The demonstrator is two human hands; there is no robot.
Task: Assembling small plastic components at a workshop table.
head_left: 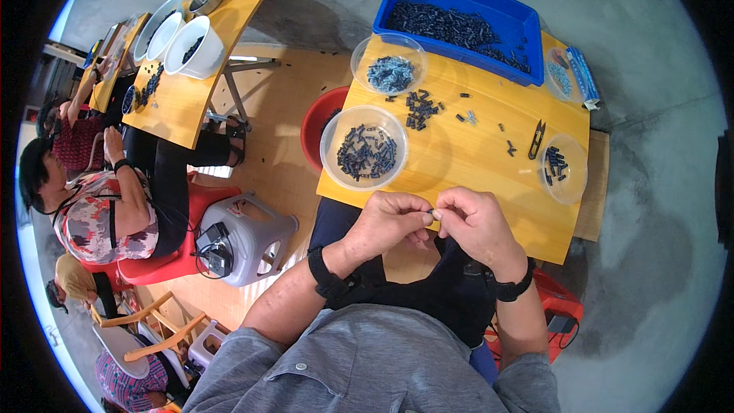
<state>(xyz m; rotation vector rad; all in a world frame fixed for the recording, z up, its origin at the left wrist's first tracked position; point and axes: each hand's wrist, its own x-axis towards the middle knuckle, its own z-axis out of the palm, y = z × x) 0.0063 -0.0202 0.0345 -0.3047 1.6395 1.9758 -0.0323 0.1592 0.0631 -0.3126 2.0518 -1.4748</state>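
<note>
My left hand [390, 218] and my right hand [478, 222] meet just off the table's near edge, fingertips pinched together. Between them shows a bit of a small dark part [431, 212], mostly covered by the fingers. Closest to my left hand is a clear round bowl [327, 154] holding many small black cylindrical parts [367, 154]. A loose heap of similar black parts [422, 109] lies on the yellow table [466, 160] beyond. Off to the right of my right hand are black thread snips [537, 139] and a clear tub [579, 176] with several black parts.
A blue bin [459, 61] of black parts stands at the back, beside a bowl of blue-wrapped pieces [390, 74]. A small tub [560, 76] and a blue box [582, 80] are at the far right. A red bucket [313, 126] stands left; other people [99, 206] sit beyond.
</note>
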